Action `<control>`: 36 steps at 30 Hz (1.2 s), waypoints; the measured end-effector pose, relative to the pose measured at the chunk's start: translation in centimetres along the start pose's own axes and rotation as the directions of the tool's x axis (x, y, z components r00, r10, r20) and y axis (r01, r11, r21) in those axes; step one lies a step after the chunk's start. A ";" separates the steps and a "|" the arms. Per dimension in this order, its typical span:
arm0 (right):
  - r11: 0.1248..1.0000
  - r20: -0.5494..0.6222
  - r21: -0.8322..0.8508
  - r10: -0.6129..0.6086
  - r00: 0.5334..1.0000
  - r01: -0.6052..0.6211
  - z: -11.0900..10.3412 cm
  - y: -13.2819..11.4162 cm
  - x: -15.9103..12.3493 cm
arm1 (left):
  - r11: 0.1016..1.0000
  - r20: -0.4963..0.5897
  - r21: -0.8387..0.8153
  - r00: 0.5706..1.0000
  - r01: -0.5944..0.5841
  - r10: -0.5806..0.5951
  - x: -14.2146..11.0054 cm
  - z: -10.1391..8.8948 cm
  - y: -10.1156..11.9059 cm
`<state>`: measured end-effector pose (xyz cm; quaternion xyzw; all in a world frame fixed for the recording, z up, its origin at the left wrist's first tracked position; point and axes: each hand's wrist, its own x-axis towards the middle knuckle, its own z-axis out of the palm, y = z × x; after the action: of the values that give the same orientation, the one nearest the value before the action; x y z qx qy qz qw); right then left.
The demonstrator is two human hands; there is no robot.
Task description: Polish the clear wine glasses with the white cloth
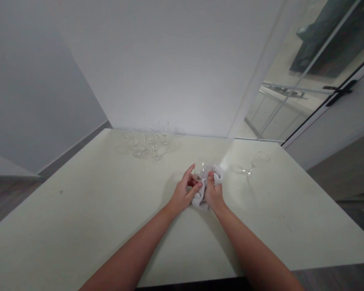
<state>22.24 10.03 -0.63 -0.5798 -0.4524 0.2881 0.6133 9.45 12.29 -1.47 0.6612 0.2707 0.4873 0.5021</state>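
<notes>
Above the middle of a pale table (79, 226) I hold a clear stemmed glass (202, 169) between both hands. My left hand (184, 193) grips its left side, with fingers curled round the bowl and stem. Closed on a white cloth (202, 198), my right hand (214, 193) presses it against the glass, thumb up at the rim. The cloth wraps the glass's lower part and hangs below my hands.
Several clear stemmed glasses (148, 144) stand grouped at the table's far edge by the white wall. One more glass (255, 163) lies on its side to the right of my hands. A glass partition and a dark-handled door are at the right.
</notes>
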 end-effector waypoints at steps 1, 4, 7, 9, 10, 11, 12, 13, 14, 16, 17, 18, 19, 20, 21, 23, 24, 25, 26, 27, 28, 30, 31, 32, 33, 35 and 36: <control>0.999 0.008 -0.008 -0.031 0.999 0.031 0.0 -0.1 0.1 | 0.999 -0.007 -0.025 1.000 0.030 -0.031 0.1 -0.1 0.0; 0.998 0.018 -0.006 -0.062 0.998 0.062 -0.2 -0.3 0.6 | 0.993 -0.029 -0.093 0.997 0.071 -0.074 0.3 -0.4 -0.2; 0.998 0.007 0.047 -0.040 0.999 0.039 -0.6 -0.5 1.2 | 0.992 -0.023 -0.113 0.998 0.061 -0.064 0.4 -0.7 -0.2; 0.994 -0.085 0.108 0.007 0.996 0.003 -1.1 -0.6 1.8 | 0.992 -0.013 -0.109 0.998 0.059 -0.061 0.5 -0.8 -0.2; 0.988 -0.155 0.156 0.044 0.987 -0.020 -1.6 -0.6 2.2 | 0.992 -0.011 -0.108 0.998 0.064 -0.066 0.6 -0.9 -0.1; 0.976 -0.231 0.216 0.084 0.969 -0.034 -2.1 -0.7 2.7 | 0.992 -0.016 -0.108 0.997 0.071 -0.074 0.6 -1.0 -0.1; 0.957 -0.298 0.288 0.124 0.947 -0.035 -2.6 -0.9 3.2 | 0.991 -0.025 -0.108 0.996 0.079 -0.082 0.6 -1.1 -0.1; 0.932 -0.342 0.361 0.151 0.928 -0.019 -3.1 -1.1 3.7 | 0.991 -0.035 -0.105 0.995 0.084 -0.088 0.6 -1.2 -0.1; 0.907 -0.369 0.420 0.156 0.916 0.015 -3.6 -1.3 4.1 | 0.992 -0.041 -0.096 0.995 0.086 -0.090 0.7 -1.2 -0.1; 0.871 -0.332 0.488 0.130 0.934 0.052 -4.1 -1.8 4.6 | 0.995 -0.031 -0.051 0.996 0.081 -0.083 0.7 -1.4 -0.1; 0.864 -0.269 0.502 0.102 0.958 0.049 -4.1 -2.1 4.5 | 0.997 -0.013 -0.018 0.997 0.076 -0.076 0.7 -1.4 0.0; 0.866 -0.185 0.499 0.067 0.981 0.035 -4.0 -2.3 4.3 | 0.998 0.009 0.013 0.998 0.069 -0.069 0.6 -1.5 0.0; 0.877 -0.085 0.481 0.027 0.996 0.017 -3.8 -2.5 4.0 | 0.997 0.026 0.038 0.998 0.059 -0.060 0.6 -1.5 0.0; 0.894 0.013 0.448 -0.012 1.000 0.005 -3.4 -2.6 3.6 | 0.997 0.037 0.060 0.998 0.049 -0.052 0.6 -1.5 0.0; 0.912 0.103 0.410 -0.045 0.994 -0.001 -3.1 -2.6 3.1 | 0.996 0.042 0.081 0.998 0.037 -0.041 0.6 -1.5 0.0; 0.939 0.241 0.345 -0.075 0.968 -0.013 -2.5 -2.3 2.4 | 0.992 0.042 0.125 0.999 0.018 -0.023 0.5 -1.6 0.1; 0.947 0.279 0.319 -0.070 0.958 -0.024 -2.4 -2.1 2.2 | 0.989 0.042 0.147 0.999 0.012 -0.019 0.5 -1.7 0.2; 0.956 0.295 0.292 -0.055 0.954 -0.035 -2.4 -1.9 2.1 | 0.987 0.043 0.162 0.999 0.012 -0.019 0.5 -1.7 0.3; 0.965 0.293 0.258 -0.039 0.955 -0.040 -2.4 -1.6 2.1 | 0.985 0.043 0.170 0.999 0.016 -0.023 0.4 -1.8 0.4; 0.975 0.283 0.217 -0.025 0.959 -0.038 -2.6 -1.4 2.1 | 0.985 0.045 0.173 0.999 0.023 -0.031 0.4 -1.8 0.4; 0.984 0.271 0.174 -0.019 0.963 -0.030 -2.8 -1.3 2.2 | 0.984 0.045 0.176 0.998 0.030 -0.039 0.4 -1.9 0.5; 0.993 0.277 0.115 -0.022 0.961 -0.010 -3.2 -1.1 2.5 | 0.980 0.049 0.197 0.998 0.033 -0.043 0.3 -1.9 0.6; 0.995 0.296 0.104 -0.022 0.955 -0.009 -3.4 -1.1 2.6 | 0.976 0.054 0.218 0.998 0.024 -0.037 0.3 -2.0 0.6; 0.995 0.320 0.101 -0.017 0.947 -0.016 -3.5 -1.2 2.7 | 0.970 0.061 0.244 0.998 0.011 -0.026 0.3 -2.1 0.6; 0.995 0.344 0.099 -0.008 0.939 -0.028 -3.7 -1.3 2.8 | 0.963 0.070 0.271 0.997 -0.005 -0.014 0.4 -2.2 0.6; 0.995 0.396 0.085 0.005 0.918 -0.042 -3.9 -1.5 2.9 | 0.947 0.089 0.319 0.996 -0.040 0.012 0.4 -2.5 0.6; 0.996 0.418 0.076 0.006 0.908 -0.042 -4.0 -1.6 3.0 | 0.940 0.098 0.338 0.995 -0.056 0.024 0.5 -2.6 0.5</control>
<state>26.82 10.57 1.87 -0.4844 -0.5533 0.4315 0.5226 7.20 13.55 -0.76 0.7653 0.3136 0.4121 0.3823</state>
